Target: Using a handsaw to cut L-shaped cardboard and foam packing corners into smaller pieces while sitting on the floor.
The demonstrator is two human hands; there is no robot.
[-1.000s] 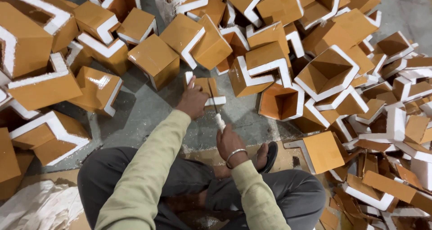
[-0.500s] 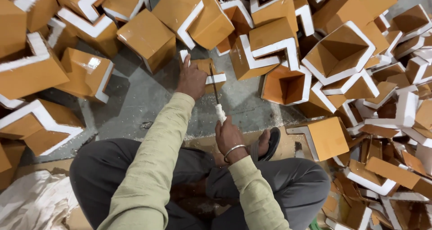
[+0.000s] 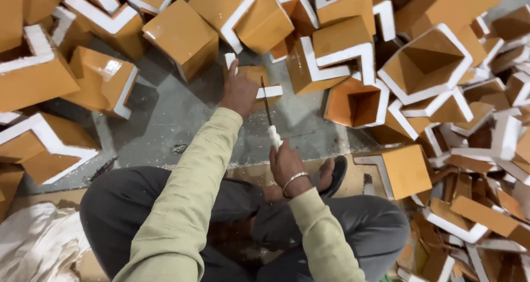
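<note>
so the small orange block with white foam edges sits on the grey floor right at the middle top of the view, just in front of the seated person. left hand is laid flat on its left part, fingers spread a bit and pointing toward 12 o'clock, pressing it down. a thin dark blade runs over the block's right part, slanting from about 12 down to 6, where it ends in a white handle. right hand is wrapped tight round that handle, fingers closed, a metal bangle on the wrist. both arms are in pale green sleeves, with dark grey trousers below them, legs folded, and a black sandal at 3 o'clock from the right hand.

around that it's just heaps of the same stuff: big orange boxes with white foam rims from 9 through 12 to 3 o'clock, some open and hollow like the one at 2 o'clock. flatter broken orange and white pieces pile up at 4 o'clock. a white cloth is bunched at 8 o'clock. white crumbs are scattered across the floor near the knees.
</note>
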